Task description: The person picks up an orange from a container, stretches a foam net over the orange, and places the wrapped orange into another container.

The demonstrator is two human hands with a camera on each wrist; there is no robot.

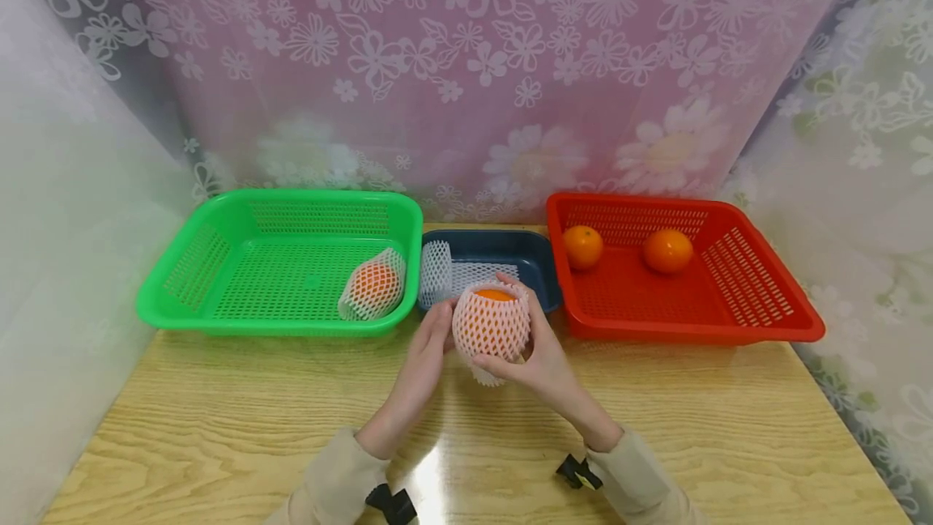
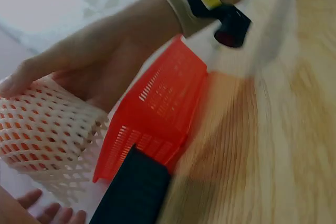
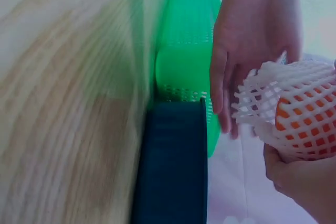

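Observation:
An orange [image 1: 496,295] sits inside a white foam net sleeve [image 1: 490,332], its top showing through the sleeve's opening. My right hand [image 1: 541,359] holds the wrapped orange, thumb in front and fingers around the far side. At the sleeve's left side is my left hand [image 1: 424,351]. Its fingers look fairly straight in the right wrist view, alongside the sleeve's loose end [image 3: 257,95]; whether they touch it is unclear. Behind the hands, a dark blue tray [image 1: 535,253] contains more flat foam net sleeves [image 1: 436,270].
On the left stands a green basket [image 1: 277,324] with one net-wrapped orange [image 1: 373,288] in its right front corner. A red basket [image 1: 685,330] on the right contains two bare oranges [image 1: 666,251]. All three containers stand on a wooden table [image 1: 240,403] before a floral curtain.

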